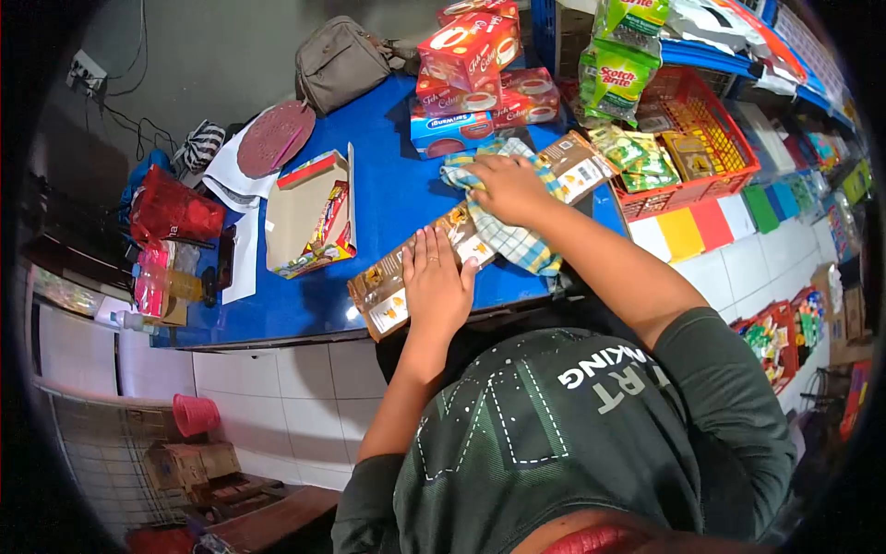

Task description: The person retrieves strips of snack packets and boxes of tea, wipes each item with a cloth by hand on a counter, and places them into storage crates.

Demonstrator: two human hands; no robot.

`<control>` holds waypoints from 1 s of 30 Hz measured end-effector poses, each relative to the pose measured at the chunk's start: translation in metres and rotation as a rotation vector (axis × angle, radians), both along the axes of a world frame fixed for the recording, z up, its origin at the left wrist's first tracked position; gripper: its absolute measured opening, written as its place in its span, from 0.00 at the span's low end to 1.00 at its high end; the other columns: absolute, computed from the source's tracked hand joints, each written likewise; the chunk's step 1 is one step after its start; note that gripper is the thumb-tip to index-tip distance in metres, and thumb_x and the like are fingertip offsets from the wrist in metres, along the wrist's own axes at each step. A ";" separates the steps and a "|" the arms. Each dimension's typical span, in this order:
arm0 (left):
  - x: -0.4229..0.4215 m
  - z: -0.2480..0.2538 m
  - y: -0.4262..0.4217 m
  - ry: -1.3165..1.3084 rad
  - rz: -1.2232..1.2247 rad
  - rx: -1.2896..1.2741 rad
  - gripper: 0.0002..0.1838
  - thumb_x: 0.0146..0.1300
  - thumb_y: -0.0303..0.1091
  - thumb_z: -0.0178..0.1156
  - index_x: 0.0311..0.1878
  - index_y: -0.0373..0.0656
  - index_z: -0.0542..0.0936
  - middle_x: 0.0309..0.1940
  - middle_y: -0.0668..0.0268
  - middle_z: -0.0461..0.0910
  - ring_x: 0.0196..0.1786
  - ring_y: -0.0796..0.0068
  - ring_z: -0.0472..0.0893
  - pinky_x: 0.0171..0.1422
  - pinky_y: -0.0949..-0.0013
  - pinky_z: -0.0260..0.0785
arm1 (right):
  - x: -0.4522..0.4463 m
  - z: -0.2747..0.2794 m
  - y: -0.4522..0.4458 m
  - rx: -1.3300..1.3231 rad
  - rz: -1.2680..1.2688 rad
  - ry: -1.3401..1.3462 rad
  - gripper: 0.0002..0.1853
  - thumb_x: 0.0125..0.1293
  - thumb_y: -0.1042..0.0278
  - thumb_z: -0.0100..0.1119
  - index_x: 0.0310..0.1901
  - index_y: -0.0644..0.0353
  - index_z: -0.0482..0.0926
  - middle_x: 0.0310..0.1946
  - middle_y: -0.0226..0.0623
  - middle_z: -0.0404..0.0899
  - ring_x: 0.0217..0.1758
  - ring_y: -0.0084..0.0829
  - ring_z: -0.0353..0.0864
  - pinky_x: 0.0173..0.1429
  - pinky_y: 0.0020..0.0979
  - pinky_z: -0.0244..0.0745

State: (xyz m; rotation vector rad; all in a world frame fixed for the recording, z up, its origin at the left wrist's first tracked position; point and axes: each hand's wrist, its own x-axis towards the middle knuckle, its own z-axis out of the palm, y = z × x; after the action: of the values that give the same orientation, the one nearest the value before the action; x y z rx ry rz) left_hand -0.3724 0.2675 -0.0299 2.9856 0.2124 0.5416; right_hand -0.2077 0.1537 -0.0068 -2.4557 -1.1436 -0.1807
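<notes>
A long strip of brown sachets (379, 285) lies slantwise along the front of the blue table. My left hand (437, 282) rests flat on the strip's left half, its fingers stretched out. On the strip's right half, my right hand (509, 190) presses down with its fingers curved over a checkered cloth (522, 242). The cloth is yellow, blue and white, and one end hangs toward the table's near edge. The sachets' right end (583, 168) shows beyond the cloth, while the middle is partly covered by the cloth and hand.
Left of the strip is an open cardboard box (309, 208) with colourful packets. Red tea boxes (469, 51) are stacked behind, near a grey bag (341, 65). A red basket (734, 152) with sachets stands right, below hanging sponge packs (618, 78). A bottle (171, 282) is far left.
</notes>
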 end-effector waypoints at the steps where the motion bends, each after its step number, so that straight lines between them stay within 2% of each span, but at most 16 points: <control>1: 0.000 0.000 -0.001 0.002 -0.003 0.001 0.33 0.66 0.48 0.49 0.64 0.28 0.64 0.64 0.43 0.65 0.70 0.49 0.60 0.75 0.50 0.44 | -0.001 -0.001 -0.004 -0.006 0.005 -0.010 0.26 0.60 0.60 0.57 0.62 0.48 0.69 0.62 0.41 0.68 0.66 0.39 0.66 0.68 0.48 0.55; 11: -0.003 0.005 -0.001 0.055 -0.011 0.011 0.34 0.66 0.47 0.50 0.66 0.30 0.62 0.66 0.46 0.63 0.71 0.54 0.59 0.75 0.51 0.43 | -0.046 -0.005 -0.067 -0.038 0.080 -0.129 0.34 0.57 0.69 0.58 0.68 0.48 0.60 0.65 0.43 0.65 0.66 0.40 0.66 0.69 0.44 0.56; 16: -0.004 0.010 0.001 0.123 -0.015 -0.014 0.34 0.66 0.48 0.50 0.67 0.31 0.61 0.68 0.47 0.60 0.73 0.55 0.56 0.76 0.51 0.41 | -0.078 0.006 -0.104 -0.056 0.101 -0.069 0.35 0.54 0.73 0.59 0.67 0.48 0.63 0.64 0.44 0.67 0.65 0.40 0.68 0.69 0.44 0.56; 20: -0.003 0.014 0.011 0.206 -0.057 -0.049 0.35 0.66 0.49 0.50 0.68 0.32 0.60 0.69 0.48 0.59 0.74 0.56 0.55 0.76 0.51 0.39 | -0.086 0.026 -0.132 -0.129 0.166 0.133 0.36 0.50 0.79 0.57 0.65 0.50 0.66 0.62 0.45 0.69 0.63 0.39 0.70 0.65 0.41 0.61; 23: -0.006 0.025 0.017 0.270 -0.036 -0.114 0.34 0.65 0.46 0.50 0.67 0.31 0.61 0.68 0.47 0.60 0.74 0.55 0.55 0.76 0.48 0.38 | -0.066 0.048 -0.150 -0.101 -0.017 0.799 0.32 0.49 0.78 0.53 0.60 0.51 0.72 0.56 0.48 0.74 0.56 0.44 0.74 0.56 0.37 0.68; 24: -0.005 0.030 0.019 0.300 -0.020 -0.147 0.33 0.65 0.45 0.50 0.67 0.31 0.61 0.68 0.47 0.60 0.74 0.54 0.55 0.76 0.47 0.37 | -0.060 0.046 -0.159 -0.092 -0.016 0.795 0.32 0.49 0.78 0.53 0.60 0.51 0.72 0.56 0.48 0.74 0.56 0.44 0.74 0.56 0.37 0.68; 26: 0.001 0.042 0.013 0.232 -0.012 -0.074 0.32 0.65 0.42 0.50 0.67 0.31 0.61 0.68 0.46 0.60 0.73 0.54 0.55 0.76 0.46 0.37 | -0.050 0.050 -0.174 0.419 -0.006 0.465 0.36 0.45 0.82 0.49 0.62 0.50 0.71 0.57 0.48 0.72 0.56 0.39 0.74 0.58 0.34 0.66; 27: 0.005 0.047 0.007 0.172 -0.004 -0.012 0.32 0.64 0.40 0.50 0.67 0.31 0.61 0.67 0.45 0.60 0.73 0.53 0.55 0.76 0.45 0.36 | -0.050 0.058 -0.172 0.420 -0.007 0.468 0.36 0.45 0.82 0.49 0.62 0.50 0.71 0.57 0.48 0.72 0.56 0.39 0.74 0.58 0.34 0.66; 28: 0.008 0.051 0.000 0.116 0.002 0.051 0.31 0.63 0.38 0.50 0.67 0.31 0.61 0.67 0.45 0.61 0.73 0.52 0.55 0.75 0.44 0.35 | -0.052 0.071 -0.169 0.527 -0.111 0.358 0.36 0.45 0.82 0.48 0.61 0.50 0.71 0.55 0.47 0.72 0.56 0.41 0.73 0.58 0.34 0.66; 29: 0.014 0.054 -0.010 0.121 -0.001 0.053 0.31 0.63 0.38 0.50 0.67 0.31 0.61 0.67 0.45 0.61 0.73 0.52 0.55 0.75 0.44 0.35 | -0.054 0.082 -0.160 0.631 -0.218 0.245 0.36 0.45 0.83 0.48 0.61 0.49 0.71 0.53 0.46 0.72 0.55 0.43 0.71 0.58 0.34 0.66; 30: 0.022 0.056 -0.023 0.030 -0.095 0.001 0.30 0.62 0.36 0.50 0.65 0.31 0.63 0.66 0.44 0.62 0.72 0.51 0.56 0.75 0.43 0.35 | -0.053 0.082 -0.150 0.634 -0.225 0.247 0.36 0.45 0.83 0.48 0.61 0.49 0.71 0.53 0.46 0.72 0.55 0.43 0.71 0.58 0.34 0.66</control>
State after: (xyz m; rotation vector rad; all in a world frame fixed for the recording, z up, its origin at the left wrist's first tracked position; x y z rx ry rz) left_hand -0.3503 0.2443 0.0265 2.9877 0.0716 0.4878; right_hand -0.2602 0.0038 0.0749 -1.9585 -0.5823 -0.2525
